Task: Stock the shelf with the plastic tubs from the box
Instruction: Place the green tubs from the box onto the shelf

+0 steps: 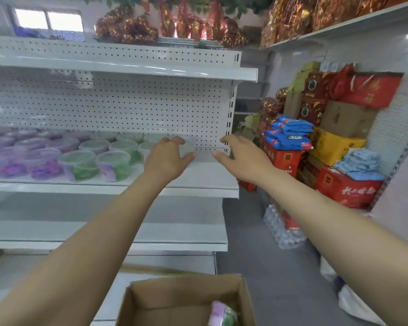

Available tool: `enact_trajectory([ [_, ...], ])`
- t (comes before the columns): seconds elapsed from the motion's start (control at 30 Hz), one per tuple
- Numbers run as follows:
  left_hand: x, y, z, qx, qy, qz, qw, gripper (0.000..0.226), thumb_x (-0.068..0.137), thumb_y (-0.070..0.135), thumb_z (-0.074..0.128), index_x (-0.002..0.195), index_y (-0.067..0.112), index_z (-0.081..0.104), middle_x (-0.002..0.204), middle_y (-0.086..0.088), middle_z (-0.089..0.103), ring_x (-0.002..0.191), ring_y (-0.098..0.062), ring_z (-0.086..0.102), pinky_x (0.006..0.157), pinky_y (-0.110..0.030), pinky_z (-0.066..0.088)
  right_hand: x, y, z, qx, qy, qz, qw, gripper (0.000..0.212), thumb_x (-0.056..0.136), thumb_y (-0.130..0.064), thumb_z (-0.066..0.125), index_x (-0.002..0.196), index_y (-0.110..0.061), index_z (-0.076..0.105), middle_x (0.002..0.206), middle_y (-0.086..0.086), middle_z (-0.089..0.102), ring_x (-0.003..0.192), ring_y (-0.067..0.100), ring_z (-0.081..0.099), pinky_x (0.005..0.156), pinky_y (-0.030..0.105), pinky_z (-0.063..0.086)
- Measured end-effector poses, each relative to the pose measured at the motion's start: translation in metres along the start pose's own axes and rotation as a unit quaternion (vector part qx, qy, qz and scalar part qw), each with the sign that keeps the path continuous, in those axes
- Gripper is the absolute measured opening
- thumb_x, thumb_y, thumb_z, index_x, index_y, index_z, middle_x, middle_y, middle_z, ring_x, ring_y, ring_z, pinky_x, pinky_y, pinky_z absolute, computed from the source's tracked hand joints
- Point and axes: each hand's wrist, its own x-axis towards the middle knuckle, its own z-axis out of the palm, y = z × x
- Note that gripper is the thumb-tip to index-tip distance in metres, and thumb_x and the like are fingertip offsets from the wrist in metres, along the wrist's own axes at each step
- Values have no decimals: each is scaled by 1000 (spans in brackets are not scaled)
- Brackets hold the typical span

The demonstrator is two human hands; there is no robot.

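Fingers (177, 140) of the left hand (165, 161) curl over the lid of the end tub (186, 148), the thumb at its front edge, so the hand grips it from above; whether the tub rests fully on the board is lost in blur. The fingers (231, 141) of the right hand (242, 156) are loosely spread and a little bent, holding nothing; its thumb points toward the left thumb, with a gap between them.

Nearest the camera, at the bottom edge, stands the cardboard box (174, 295), flaps open; one loose tub (222, 314), pink and green and blurred, lies in its right-hand corner. Both bare forearms rise from the lower corners and reach over the box; a lower shelf (174, 234) passes under them.

Above that is the middle shelf (210, 177), white, with bare board at its right end, where the right hand hovers; the end tub stands at the right end of the rows. To its left sit the green tubs (113, 161), clear-walled with pale lids, in several rows front to back; further left are the purple tubs (43, 163), just beside the green ones. A white pegboard (127, 102) backs the shelf.

Farther off to the right, a wrapped water pack (283, 229) lies on the grey floor; behind it are stacked red cartons (346, 187), a yellow carton (335, 147) and blue packets (290, 132) piled on top of them; high up, gold and red foil bundles (127, 29) line the top of the shelving.
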Motion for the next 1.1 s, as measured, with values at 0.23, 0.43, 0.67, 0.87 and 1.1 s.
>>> enact_trajectory([
  [0.23, -35, 10, 33, -7, -33, -1, 999, 57, 86, 55, 58, 132, 23, 51, 132, -7, 55, 122, -26, 50, 95, -38, 45, -40, 32, 11, 4, -35, 31, 999, 57, 95, -58, 45, 140, -24, 44, 145, 5, 48, 134, 25, 43, 100, 40, 42],
  [0.43, -61, 8, 93, 6, -111, -20, 994, 55, 87, 55, 57, 132, 23, 52, 129, -11, 53, 118, -30, 52, 97, -40, 44, -75, 60, 60, 5, -99, 85, 991, 57, 95, -57, 45, 141, -23, 43, 145, 4, 47, 133, 26, 44, 98, 39, 42],
  [0.67, -93, -24, 186, 24, -239, -53, 969, 55, 88, 55, 55, 133, 24, 50, 130, -10, 52, 118, -31, 52, 95, -42, 44, -121, 95, 144, 30, -201, 179, 963, 59, 97, -54, 47, 140, -15, 44, 141, 12, 50, 126, 33, 48, 96, 38, 41],
  [0.87, -126, -69, 264, -7, -340, -75, 937, 52, 87, 51, 59, 129, 20, 55, 127, -13, 56, 115, -31, 55, 95, -37, 43, -168, 116, 228, 64, -277, 268, 920, 53, 98, -48, 49, 137, -11, 50, 137, 13, 55, 123, 32, 53, 99, 36, 43],
  [1.1, -171, -119, 358, -14, -453, -40, 891, 36, 97, 38, 49, 122, 15, 64, 119, -15, 62, 112, -35, 57, 90, -37, 45, -244, 141, 339, 124, -385, 391, 827, 48, 97, -51, 46, 125, -13, 54, 123, 13, 63, 112, 34, 60, 89, 37, 47],
])
